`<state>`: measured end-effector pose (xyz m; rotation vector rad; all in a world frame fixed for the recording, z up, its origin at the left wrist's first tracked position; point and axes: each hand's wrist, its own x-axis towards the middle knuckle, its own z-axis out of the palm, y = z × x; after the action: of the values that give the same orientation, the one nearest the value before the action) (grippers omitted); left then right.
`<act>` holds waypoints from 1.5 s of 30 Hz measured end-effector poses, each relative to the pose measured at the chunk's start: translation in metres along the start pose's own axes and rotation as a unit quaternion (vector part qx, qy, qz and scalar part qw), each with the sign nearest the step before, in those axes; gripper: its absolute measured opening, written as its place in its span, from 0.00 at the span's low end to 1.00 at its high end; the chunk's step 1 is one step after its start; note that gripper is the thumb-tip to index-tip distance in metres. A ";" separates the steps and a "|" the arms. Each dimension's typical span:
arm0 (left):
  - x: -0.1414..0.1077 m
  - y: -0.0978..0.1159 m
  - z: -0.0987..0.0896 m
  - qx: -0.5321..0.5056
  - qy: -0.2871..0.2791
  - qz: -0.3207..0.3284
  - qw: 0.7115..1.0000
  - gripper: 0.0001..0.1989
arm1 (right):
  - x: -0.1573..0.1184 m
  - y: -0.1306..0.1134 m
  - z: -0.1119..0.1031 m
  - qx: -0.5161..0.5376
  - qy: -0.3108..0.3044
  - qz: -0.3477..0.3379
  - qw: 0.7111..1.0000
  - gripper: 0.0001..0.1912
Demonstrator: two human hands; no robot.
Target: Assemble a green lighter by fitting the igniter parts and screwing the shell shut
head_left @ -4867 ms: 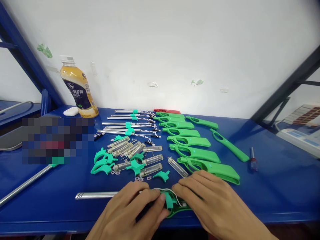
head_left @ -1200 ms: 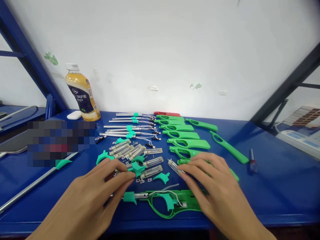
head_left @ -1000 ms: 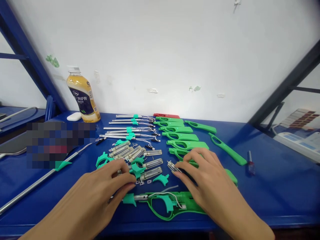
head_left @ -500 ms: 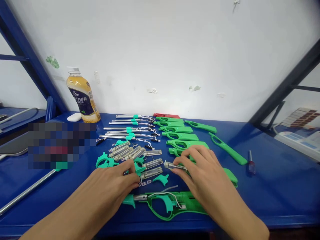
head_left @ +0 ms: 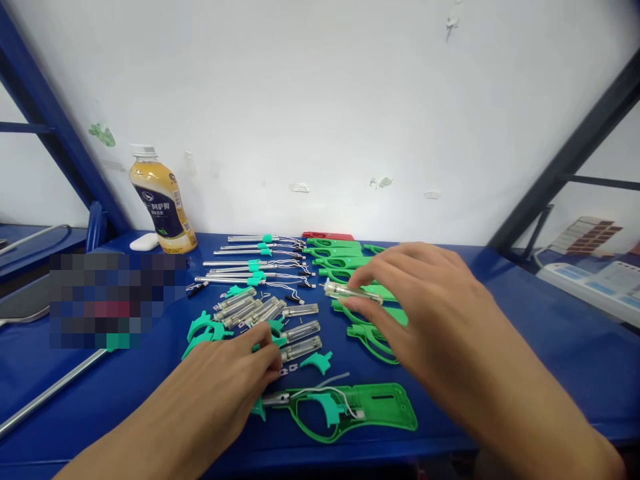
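Thumb and fingers of my right hand (head_left: 425,293) pinch a clear lighter fuel tank (head_left: 353,292), raised above the green shells. My left hand (head_left: 235,370) has its fingertips together on the table, beside small pale clips (head_left: 293,367); what they grip, if anything, is hidden. Just beyond it lie several more clear tanks (head_left: 301,349) and loose turquoise triggers (head_left: 317,362). Nearest me, an open green lighter shell (head_left: 395,408) holds a white wire, a turquoise trigger and the end of a metal tube, partly behind my left hand.
Metal lighter tubes (head_left: 230,264) with wires lie in rows farther back. Green shells (head_left: 335,261) and a red shell (head_left: 327,236) lie right of them. A drink bottle (head_left: 163,203) stands at the back left near a white case (head_left: 145,242). A wall closes off the back.
My right hand has lifted the clear fuel tank up and away from the table, uncovering the near green shell's right end. My left hand stays by the small clips.
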<state>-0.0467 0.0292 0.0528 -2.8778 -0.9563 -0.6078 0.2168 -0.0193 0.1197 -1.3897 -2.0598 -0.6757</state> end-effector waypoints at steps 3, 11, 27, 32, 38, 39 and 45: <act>0.000 0.002 -0.005 0.025 -0.004 0.013 1.000 0.19 | 0.003 0.005 -0.003 0.003 0.026 0.001 1.000 0.08; 0.030 0.012 -0.036 -0.022 0.072 -0.049 0.996 0.11 | -0.004 0.009 -0.003 0.095 -0.022 0.030 0.995 0.05; 0.050 0.022 -0.063 -0.354 0.180 -0.165 0.903 0.12 | 0.002 -0.007 -0.003 0.193 0.036 -0.056 0.979 0.07; 0.047 0.034 -0.065 -0.381 0.168 -0.156 0.896 0.12 | 0.003 -0.006 -0.002 0.194 0.047 -0.075 0.977 0.08; 0.048 0.038 -0.065 -0.408 0.155 -0.187 0.880 0.14 | 0.004 -0.004 -0.002 0.183 0.047 -0.080 0.979 0.07; 0.048 0.038 -0.064 -0.414 0.157 -0.190 0.876 0.14 | 0.004 -0.004 -0.002 0.180 0.046 -0.079 0.979 0.07; 0.047 0.032 -0.057 -0.451 0.158 -0.202 0.855 0.15 | 0.004 -0.004 0.000 0.163 0.058 -0.081 0.982 0.07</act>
<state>-0.0138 0.0204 0.1251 -3.0521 -1.5379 -1.9654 0.2114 -0.0181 0.1224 -0.9844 -2.0923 -0.4453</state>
